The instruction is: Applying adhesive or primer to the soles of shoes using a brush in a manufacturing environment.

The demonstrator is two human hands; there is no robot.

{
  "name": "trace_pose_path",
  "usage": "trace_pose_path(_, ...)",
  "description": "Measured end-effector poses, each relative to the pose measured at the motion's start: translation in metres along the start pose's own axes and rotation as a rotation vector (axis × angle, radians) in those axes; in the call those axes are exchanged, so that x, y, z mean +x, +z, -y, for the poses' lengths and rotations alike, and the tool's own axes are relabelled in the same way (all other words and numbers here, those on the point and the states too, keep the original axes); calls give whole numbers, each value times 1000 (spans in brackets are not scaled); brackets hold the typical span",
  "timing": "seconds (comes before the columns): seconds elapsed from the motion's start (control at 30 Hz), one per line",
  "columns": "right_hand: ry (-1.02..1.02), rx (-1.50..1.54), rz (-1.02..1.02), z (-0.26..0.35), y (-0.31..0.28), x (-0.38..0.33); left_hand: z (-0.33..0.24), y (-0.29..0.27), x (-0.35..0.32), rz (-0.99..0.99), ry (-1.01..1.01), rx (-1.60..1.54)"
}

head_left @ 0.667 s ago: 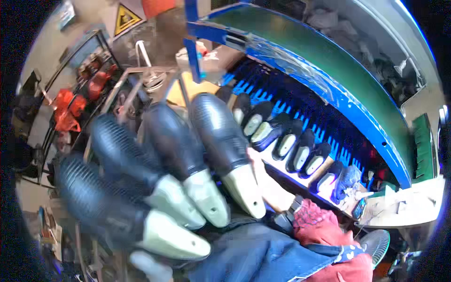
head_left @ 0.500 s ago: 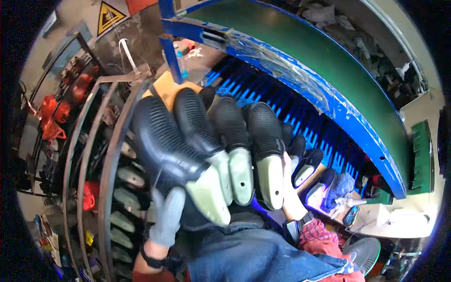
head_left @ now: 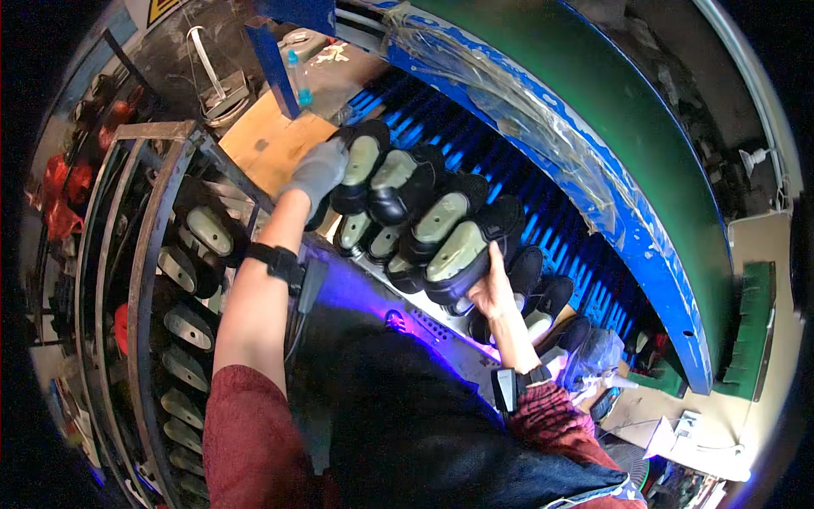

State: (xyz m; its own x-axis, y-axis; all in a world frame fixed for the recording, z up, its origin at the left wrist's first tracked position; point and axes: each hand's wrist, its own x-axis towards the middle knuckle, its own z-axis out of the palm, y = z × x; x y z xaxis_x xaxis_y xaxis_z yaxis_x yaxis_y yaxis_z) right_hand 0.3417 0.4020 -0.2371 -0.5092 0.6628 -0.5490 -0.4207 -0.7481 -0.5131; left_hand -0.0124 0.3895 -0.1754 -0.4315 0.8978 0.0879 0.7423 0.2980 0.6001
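Several black shoes with pale green shoe lasts in them stand in a row over the blue-lit roller conveyor [head_left: 560,229]. My left hand [head_left: 320,172], in a grey glove, is closed at the far-left shoe [head_left: 349,199], its fingers partly hidden behind the shoe. My bare right hand [head_left: 492,290] grips the right-hand shoe [head_left: 504,222] by its side near the heel, thumb on the near side. Between them are two more shoes, one a black shoe [head_left: 405,202] tilted against its neighbour. More lasted shoes show beneath and behind the row.
At my left stands a metal rack [head_left: 157,246] stacked with lasted shoes. A wooden board [head_left: 275,140] lies beyond it. Over the conveyor runs a blue-framed machine [head_left: 653,195] with a green top. A white table [head_left: 678,441] sits at the right.
The shoes, close in front of my body before, are now farther away over the conveyor. My left arm has reached forward with them; my right hand now shows on the right-hand shoe.
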Motion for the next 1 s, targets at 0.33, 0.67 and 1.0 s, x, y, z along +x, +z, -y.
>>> trace_pose_path(0.33,-622,-1663,-727,-4,-17,-27,-38,-124,-115,-529,218,250)
trace_pose_path(0.67,-436,-1015,-470,-22,-38,-6,6,-204,-147,-511,-502,518)
trace_pose_path(1.0,-464,-1010,-308,-11,-45,-18,-35,-178,-179,-269,-344,738)
